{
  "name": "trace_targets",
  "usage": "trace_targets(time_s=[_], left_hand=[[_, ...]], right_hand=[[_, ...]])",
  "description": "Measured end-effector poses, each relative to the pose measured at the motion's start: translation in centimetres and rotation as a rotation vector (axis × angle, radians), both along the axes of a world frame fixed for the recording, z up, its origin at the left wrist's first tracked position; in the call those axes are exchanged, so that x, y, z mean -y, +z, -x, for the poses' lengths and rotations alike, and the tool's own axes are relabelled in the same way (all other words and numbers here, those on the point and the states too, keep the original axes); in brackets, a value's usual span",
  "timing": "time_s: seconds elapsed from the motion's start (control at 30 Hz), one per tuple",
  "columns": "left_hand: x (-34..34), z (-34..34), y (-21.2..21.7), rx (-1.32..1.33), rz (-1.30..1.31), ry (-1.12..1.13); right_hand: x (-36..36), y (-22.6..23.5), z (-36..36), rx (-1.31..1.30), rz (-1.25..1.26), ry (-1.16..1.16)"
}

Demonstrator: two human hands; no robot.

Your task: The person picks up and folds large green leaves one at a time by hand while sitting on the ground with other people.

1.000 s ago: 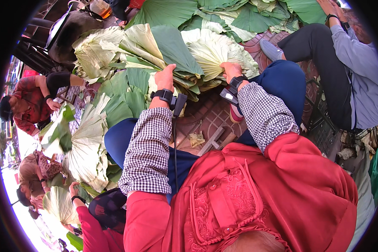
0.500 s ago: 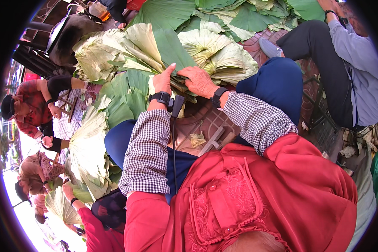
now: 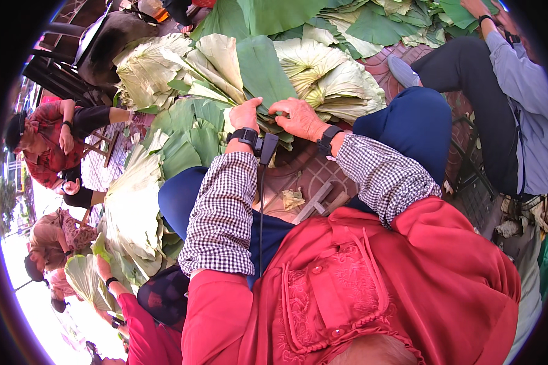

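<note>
Lotus leaves (image 3: 256, 73), folded in a stack, gripped by both hands' closed fingers (image 3: 283, 112).

The left hand (image 3: 245, 114) fingers are hidden under the folded green leaf (image 3: 263, 70) they grip.

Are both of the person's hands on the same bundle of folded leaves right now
Yes, the left hand and right hand both press on the folded green leaves between the knees.
</note>
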State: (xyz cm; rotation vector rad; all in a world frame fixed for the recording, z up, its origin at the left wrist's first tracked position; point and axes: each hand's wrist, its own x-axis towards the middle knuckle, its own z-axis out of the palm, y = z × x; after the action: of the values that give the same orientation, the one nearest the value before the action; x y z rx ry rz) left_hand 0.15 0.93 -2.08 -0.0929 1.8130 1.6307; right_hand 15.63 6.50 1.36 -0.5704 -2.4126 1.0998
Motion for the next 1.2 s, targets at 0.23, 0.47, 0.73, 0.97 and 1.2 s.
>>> trace_targets(time_s=[0.23,0.47,0.73,0.97,1.2], left_hand=[[0.5,1.2,-0.8,-0.098,0.157,0.072],[1.7,2.5,5.2,-0.159,0.254,0.201],[8.8,8.5,13.7,-0.634,0.038,0.255],[20.1,10.9,16.3,0.148,-0.456,0.293],[28.1,5.4,12.7,0.489,-0.42,0.652]], right_hand=[[-0.1,1.3,0.7,0.007,0.074,0.063],[-4.1,7.1,-0.4,-0.044,0.123,0.0],[-9.4,12.8,-5.7,-0.176,0.329,-0.066],[-9.9,10.8,-7.1,-0.234,0.539,-0.16],[-7.8,10.9,-5.3,-0.221,0.418,-0.113]])
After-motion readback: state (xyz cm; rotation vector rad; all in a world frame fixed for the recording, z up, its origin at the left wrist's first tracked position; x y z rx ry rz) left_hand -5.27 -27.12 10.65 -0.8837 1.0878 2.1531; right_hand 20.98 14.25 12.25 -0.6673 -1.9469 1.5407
